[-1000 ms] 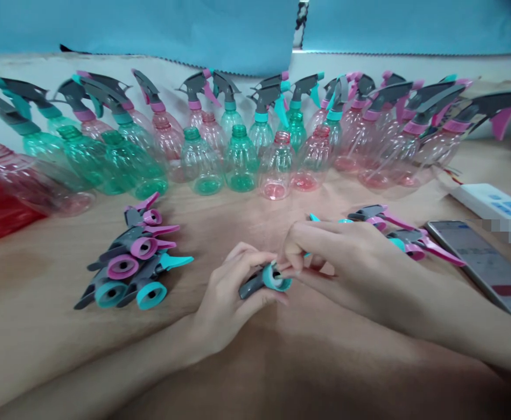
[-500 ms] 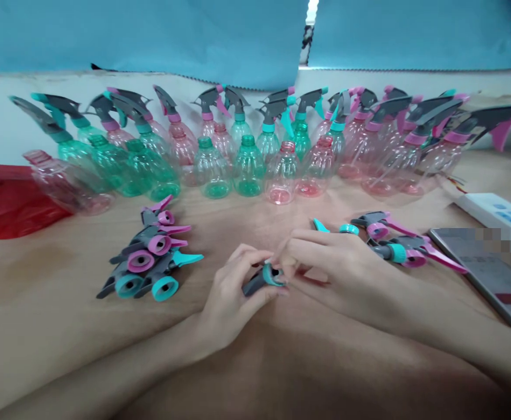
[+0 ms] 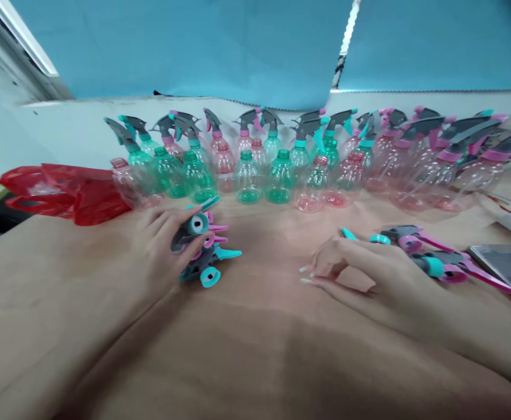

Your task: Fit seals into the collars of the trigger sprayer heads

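while the left hand [image 3: 157, 256] pinches a teal-collared spray head [image 3: 190, 228] between thumb and fingers, that piece sits at its fingertips, collar opening toward camera, above the left pile [image 3: 199, 263] of spray heads on the table [image 3: 255, 338]; can't tell if touching. right hand [image 3: 364, 268] holds nothing visible, thumb and fingertips narrowly apart, just beside the right pile [image 3: 447, 259]. bottles [image 3: 249, 181] stand behind.
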### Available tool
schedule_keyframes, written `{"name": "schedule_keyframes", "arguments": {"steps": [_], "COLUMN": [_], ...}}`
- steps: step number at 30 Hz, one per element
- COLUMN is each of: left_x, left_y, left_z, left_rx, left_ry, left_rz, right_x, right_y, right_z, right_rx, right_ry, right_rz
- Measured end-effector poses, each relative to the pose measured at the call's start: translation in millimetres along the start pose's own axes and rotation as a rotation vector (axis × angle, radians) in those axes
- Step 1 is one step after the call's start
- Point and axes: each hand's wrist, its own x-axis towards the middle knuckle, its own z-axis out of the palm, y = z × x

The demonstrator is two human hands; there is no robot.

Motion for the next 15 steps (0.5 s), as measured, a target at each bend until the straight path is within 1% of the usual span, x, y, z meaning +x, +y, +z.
{"name": "schedule_keyframes", "arguments": {"steps": [2, 3, 4, 6, 8, 12, 15], "left_x": [-0.1, -0.2, -0.3, 0.2, 2.2, 10.0, 15.2], "left_y": [-15.1, -20.1, -23.5, -26.0, -25.0, -20.1, -11.7], "left_z": [2.2, 4.0, 5.8, 8.3, 8.8, 7.3, 9.4], "left_rx": [0.024, 0.023, 0.019, 0.011, 0.008, 0.017, 0.044], "left_ry": [-0.107, -0.185, -0.243, -0.313, -0.337, -0.352, -0.308], "left_rz": [0.004, 0.009, 0.007, -0.002, -0.002, 0.022, 0.059], "right_x": [4.3, 6.4, 8.2, 10.3, 10.1, 3.0, -6.8], "right_y": [-1.0, -2.2, -3.6, -6.0, -6.7, -0.8, 8.0], "right_z": [3.6, 4.6, 5.2, 5.7, 5.6, 3.7, -1.5], "right_rx": [-0.042, -0.059, -0.071, -0.086, -0.102, -0.156, -0.162], "right_ry": [-0.040, -0.071, -0.104, -0.172, -0.223, -0.275, -0.316], "right_rz": [0.004, 0.012, 0.019, 0.030, 0.052, 0.105, 0.139]}}
